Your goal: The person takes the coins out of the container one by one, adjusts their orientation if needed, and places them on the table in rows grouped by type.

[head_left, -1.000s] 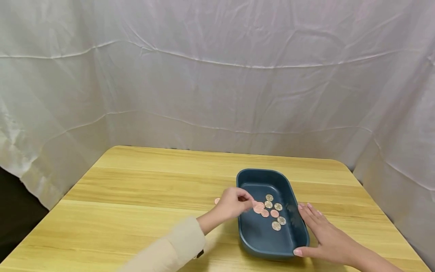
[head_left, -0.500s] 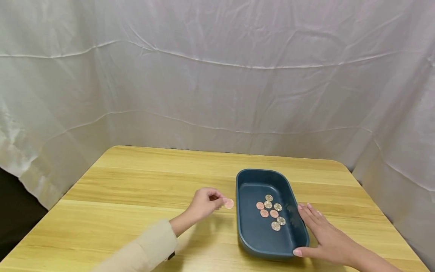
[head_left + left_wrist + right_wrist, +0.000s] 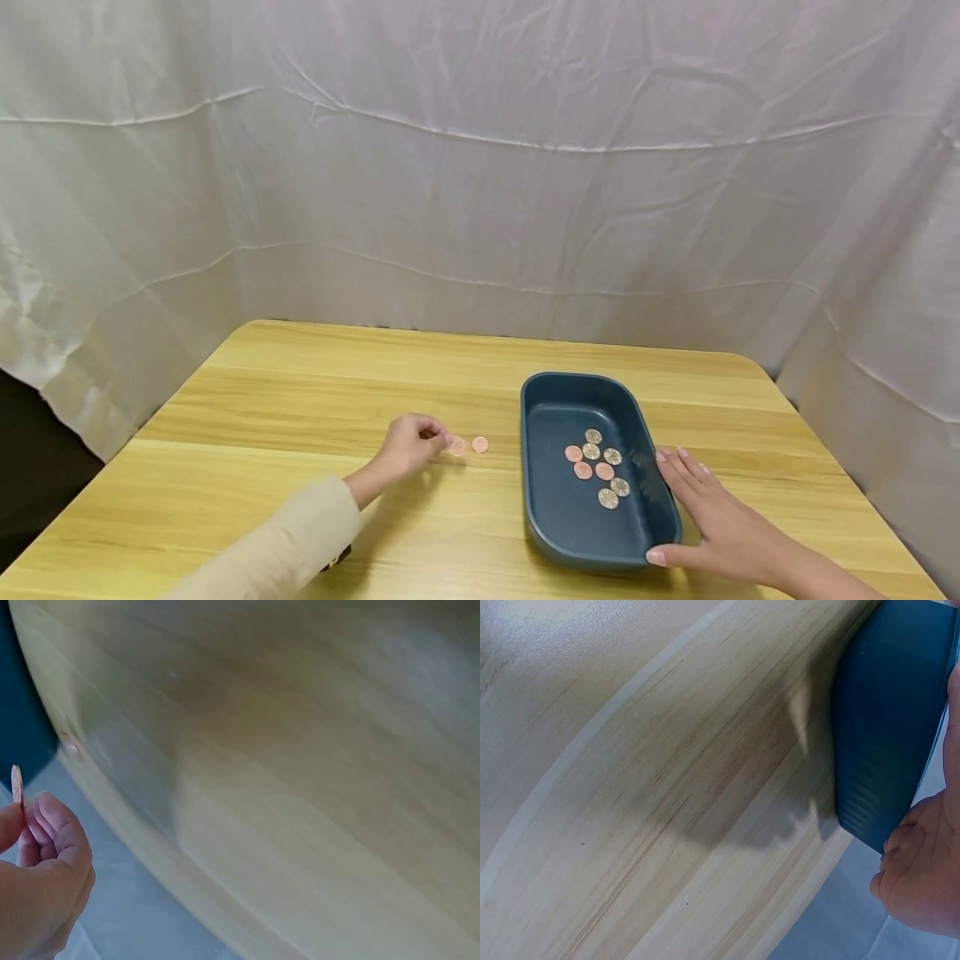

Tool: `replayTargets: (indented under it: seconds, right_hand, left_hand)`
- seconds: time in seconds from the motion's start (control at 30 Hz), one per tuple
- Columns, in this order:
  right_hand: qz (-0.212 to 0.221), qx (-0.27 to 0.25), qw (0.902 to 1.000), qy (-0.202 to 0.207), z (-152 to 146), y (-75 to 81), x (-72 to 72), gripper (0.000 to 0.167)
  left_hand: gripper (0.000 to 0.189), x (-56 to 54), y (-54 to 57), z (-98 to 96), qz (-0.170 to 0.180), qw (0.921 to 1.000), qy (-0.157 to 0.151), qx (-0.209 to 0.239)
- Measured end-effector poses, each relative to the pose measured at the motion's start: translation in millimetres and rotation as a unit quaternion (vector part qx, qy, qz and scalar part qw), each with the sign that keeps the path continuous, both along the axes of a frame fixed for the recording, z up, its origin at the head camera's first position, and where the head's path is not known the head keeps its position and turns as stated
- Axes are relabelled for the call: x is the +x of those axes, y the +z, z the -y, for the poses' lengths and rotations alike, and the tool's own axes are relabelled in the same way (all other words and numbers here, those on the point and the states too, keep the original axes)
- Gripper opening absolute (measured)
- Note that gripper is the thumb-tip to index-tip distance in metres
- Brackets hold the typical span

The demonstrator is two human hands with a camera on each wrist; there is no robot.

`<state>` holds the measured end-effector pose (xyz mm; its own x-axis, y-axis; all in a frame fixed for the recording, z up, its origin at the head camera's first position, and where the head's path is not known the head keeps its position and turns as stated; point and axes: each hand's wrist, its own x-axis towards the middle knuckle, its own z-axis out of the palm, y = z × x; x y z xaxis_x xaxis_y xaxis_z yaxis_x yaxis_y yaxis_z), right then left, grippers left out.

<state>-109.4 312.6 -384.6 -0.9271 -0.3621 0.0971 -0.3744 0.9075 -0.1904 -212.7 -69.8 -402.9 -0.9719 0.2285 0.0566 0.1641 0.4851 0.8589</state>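
My left hand [image 3: 408, 446] pinches a copper-coloured coin [image 3: 457, 447] between thumb and fingertips, low over the table left of the dark blue tray [image 3: 577, 533]. In the left wrist view that coin [image 3: 17, 784] stands on edge above the thumb. Just right of it, another copper coin [image 3: 480, 444] lies flat on the table. Inside the tray are several gold-toned coins [image 3: 608, 498] and three copper coins [image 3: 582, 471]. My right hand [image 3: 723, 525] rests against the tray's right side, fingers extended and thumb at the near right corner; the right wrist view shows it touching the tray wall [image 3: 889, 727].
The tray stands right of centre on a wood-grain table [image 3: 300, 400] with rounded far corners. A pale grey cloth [image 3: 480, 208] hangs behind the table and along both sides. A dark area [image 3: 37, 475] shows beyond the table's left edge.
My left hand has carried the pinched copper coin leftward out of the tray and over the table, uncovering the coin lying there. My right hand and the tray have stayed put.
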Motion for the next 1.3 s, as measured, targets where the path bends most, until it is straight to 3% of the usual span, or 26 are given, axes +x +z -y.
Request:
replayTargets:
  seconds: [0.43,0.57,0.8,1.0,1.3]
  right_hand:
    - [0.009,0.001,1.0000,-0.004,0.6,1.4,0.0,0.102]
    - [0.016,0.001,0.9999,-0.007,0.7,2.5,-0.2,0.103]
    - [0.013,0.001,0.9999,-0.008,0.2,0.8,-0.1,0.102]
    - [0.002,0.004,1.0000,-0.001,-0.2,0.1,-0.1,0.102]
    - [-0.003,0.001,1.0000,0.002,0.0,0.2,0.6,0.102]
  left_hand:
    - [0.015,-17.4,-9.9,6.6,0.071,0.9947,0.061,-0.042]
    - [0.025,-22.1,-11.7,3.2,0.074,0.9934,0.067,-0.057]
    - [0.028,-26.0,-14.1,-0.3,0.049,0.9907,0.078,-0.100]
    - [0.048,-27.3,-12.8,-2.7,0.062,0.9891,0.081,-0.106]
    - [0.031,-25.7,-11.2,-5.0,0.051,0.9873,0.092,-0.119]
